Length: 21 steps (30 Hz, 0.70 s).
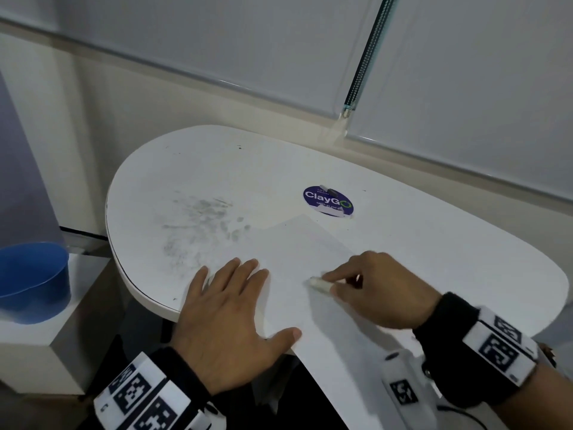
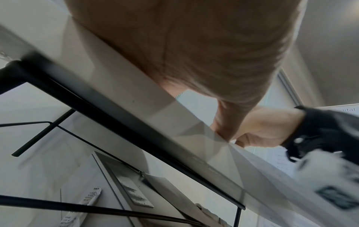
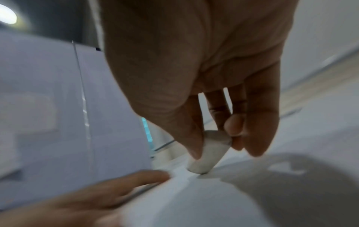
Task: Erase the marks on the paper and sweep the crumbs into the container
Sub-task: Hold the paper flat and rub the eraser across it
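Note:
A white sheet of paper [image 1: 297, 252] lies on the white table [image 1: 434, 218], its near corner hanging over the front edge. My left hand [image 1: 229, 308] lies flat with spread fingers on the paper's left edge, holding it down. My right hand [image 1: 372, 290] pinches a small white eraser [image 1: 319, 284] between thumb and fingers, its tip pressed to the paper. The right wrist view shows the eraser [image 3: 207, 153] touching the paper [image 3: 194, 207] just past my left fingers [image 3: 120, 185]. A blue container [image 1: 34, 280] stands on a low white block to the left, below table height.
Grey smudges [image 1: 198, 225] mark the tabletop left of the paper. A round purple ClayGo sticker [image 1: 328, 200] sits beyond the paper. Window blinds with a bead chain [image 1: 362, 63] close off the back. Under the table, black metal legs [image 2: 58, 98] show.

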Each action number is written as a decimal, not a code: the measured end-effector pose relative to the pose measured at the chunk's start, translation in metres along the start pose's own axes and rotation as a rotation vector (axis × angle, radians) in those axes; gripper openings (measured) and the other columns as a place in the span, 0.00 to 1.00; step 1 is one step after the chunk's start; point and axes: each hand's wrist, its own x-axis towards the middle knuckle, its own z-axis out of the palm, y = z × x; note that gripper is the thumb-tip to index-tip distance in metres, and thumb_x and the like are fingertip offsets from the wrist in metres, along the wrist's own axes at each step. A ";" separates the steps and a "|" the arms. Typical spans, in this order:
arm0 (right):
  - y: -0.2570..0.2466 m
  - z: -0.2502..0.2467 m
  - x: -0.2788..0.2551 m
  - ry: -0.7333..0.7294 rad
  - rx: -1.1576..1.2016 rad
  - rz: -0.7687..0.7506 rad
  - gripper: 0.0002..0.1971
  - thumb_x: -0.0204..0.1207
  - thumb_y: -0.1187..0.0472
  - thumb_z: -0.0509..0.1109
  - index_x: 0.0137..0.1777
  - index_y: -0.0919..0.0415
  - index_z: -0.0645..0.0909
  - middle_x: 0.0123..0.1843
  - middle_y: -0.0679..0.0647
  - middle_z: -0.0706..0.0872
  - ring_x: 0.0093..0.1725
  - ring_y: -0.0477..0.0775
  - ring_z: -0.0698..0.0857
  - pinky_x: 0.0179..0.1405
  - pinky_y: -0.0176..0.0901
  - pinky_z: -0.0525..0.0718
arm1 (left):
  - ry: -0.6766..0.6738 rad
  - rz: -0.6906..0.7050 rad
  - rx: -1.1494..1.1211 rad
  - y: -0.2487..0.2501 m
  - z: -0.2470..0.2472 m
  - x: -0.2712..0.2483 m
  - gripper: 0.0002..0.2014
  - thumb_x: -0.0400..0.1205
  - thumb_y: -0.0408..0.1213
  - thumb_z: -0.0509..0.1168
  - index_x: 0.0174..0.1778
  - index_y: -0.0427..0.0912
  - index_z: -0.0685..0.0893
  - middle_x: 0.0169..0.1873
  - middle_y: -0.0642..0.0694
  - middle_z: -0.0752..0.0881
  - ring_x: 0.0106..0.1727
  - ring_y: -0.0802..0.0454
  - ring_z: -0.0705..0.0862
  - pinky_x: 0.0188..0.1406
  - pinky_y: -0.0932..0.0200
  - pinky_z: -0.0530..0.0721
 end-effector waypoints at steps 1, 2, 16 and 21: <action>0.004 -0.002 0.004 0.040 -0.028 0.038 0.15 0.77 0.42 0.63 0.58 0.37 0.88 0.40 0.40 0.87 0.43 0.43 0.83 0.48 0.37 0.79 | -0.005 -0.004 -0.002 -0.001 0.002 0.000 0.52 0.67 0.82 0.43 0.85 0.56 0.62 0.86 0.59 0.56 0.87 0.57 0.49 0.85 0.42 0.42; 0.005 0.000 0.004 0.071 -0.064 0.043 0.13 0.79 0.47 0.65 0.59 0.39 0.88 0.43 0.38 0.87 0.46 0.44 0.83 0.49 0.36 0.77 | -0.003 -0.006 -0.006 -0.001 0.002 0.000 0.52 0.67 0.82 0.45 0.84 0.56 0.64 0.86 0.59 0.59 0.87 0.56 0.51 0.85 0.42 0.44; -0.019 0.014 -0.013 -0.076 0.118 -0.086 0.13 0.76 0.40 0.68 0.56 0.36 0.88 0.43 0.40 0.88 0.43 0.39 0.84 0.48 0.31 0.80 | 0.004 -0.010 0.009 0.001 0.001 0.000 0.52 0.68 0.82 0.43 0.86 0.57 0.56 0.87 0.61 0.51 0.87 0.58 0.43 0.85 0.42 0.39; -0.009 -0.001 0.005 -0.040 0.187 0.065 0.18 0.65 0.34 0.64 0.44 0.39 0.90 0.39 0.52 0.90 0.28 0.43 0.82 0.44 0.43 0.85 | -0.001 -0.005 0.033 0.000 0.000 0.000 0.53 0.66 0.82 0.40 0.86 0.58 0.55 0.87 0.61 0.50 0.87 0.58 0.43 0.85 0.42 0.39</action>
